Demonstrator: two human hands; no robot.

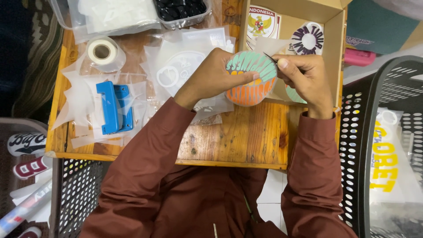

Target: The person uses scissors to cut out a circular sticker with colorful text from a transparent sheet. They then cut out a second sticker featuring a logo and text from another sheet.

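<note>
My left hand [211,77] holds a round sticker [252,81], mint green on top and orange below, with the thumb pressed on its face above the wooden table [238,136]. My right hand [306,77] pinches a thin dark pointed tool [270,57] whose tip touches the sticker's upper right edge. Both sleeves are dark red-brown. A corner of translucent film [269,44] lifts just behind the sticker.
An open cardboard box [335,26] at the back right holds more stickers. A blue hole punch [113,107], a tape roll [102,52] and clear plastic sleeves lie left. Plastic tubs stand at the back. Black perforated baskets [357,132] flank the table, the right one holding bagged stickers.
</note>
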